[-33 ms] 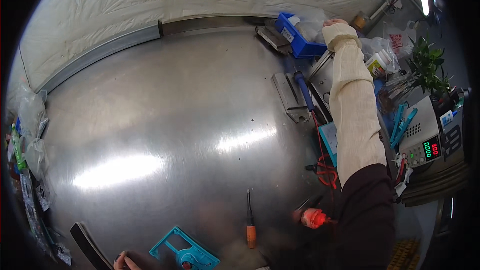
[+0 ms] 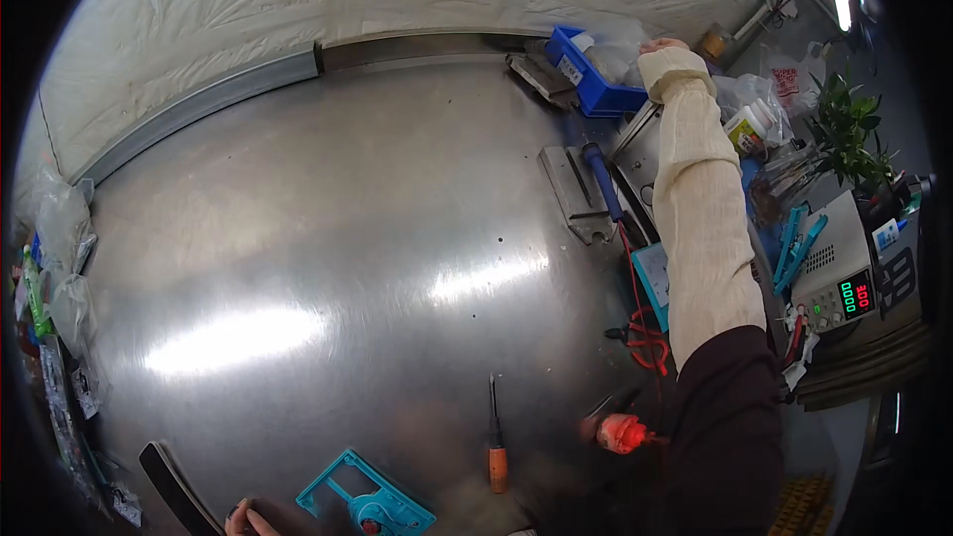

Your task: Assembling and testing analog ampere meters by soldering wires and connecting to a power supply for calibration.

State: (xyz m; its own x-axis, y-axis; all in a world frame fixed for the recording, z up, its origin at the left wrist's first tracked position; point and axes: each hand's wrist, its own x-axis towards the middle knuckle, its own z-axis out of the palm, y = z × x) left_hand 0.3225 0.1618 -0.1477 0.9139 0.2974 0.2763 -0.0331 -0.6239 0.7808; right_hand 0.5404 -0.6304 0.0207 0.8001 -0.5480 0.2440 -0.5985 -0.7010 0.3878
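Observation:
At the far right, my right hand (image 2: 665, 44) reaches to the right end of a blue bin (image 2: 620, 99) that has a clear plastic bag (image 2: 617, 58) in it. A cream sleeve cuff covers most of that hand, and its fingertips are hidden. Only the fingertips of my left hand (image 2: 250, 520) show at the lower edge, curled close together; whatever they pinch cannot be made out. Just right of them lies a turquoise plastic frame (image 2: 392, 511) with a round part. A screwdriver (image 2: 498, 467) with an orange handle lies farther right, its tip pointing away from me.
A soldering iron (image 2: 602, 179) with a blue handle rests by a metal block (image 2: 571, 194). Near my right arm are a red-lit bottle (image 2: 622, 433), red cable (image 2: 650, 347) and a power supply (image 2: 834, 268). A dark strip (image 2: 179, 491) lies at lower left; plastic bags (image 2: 65, 228) line the left edge.

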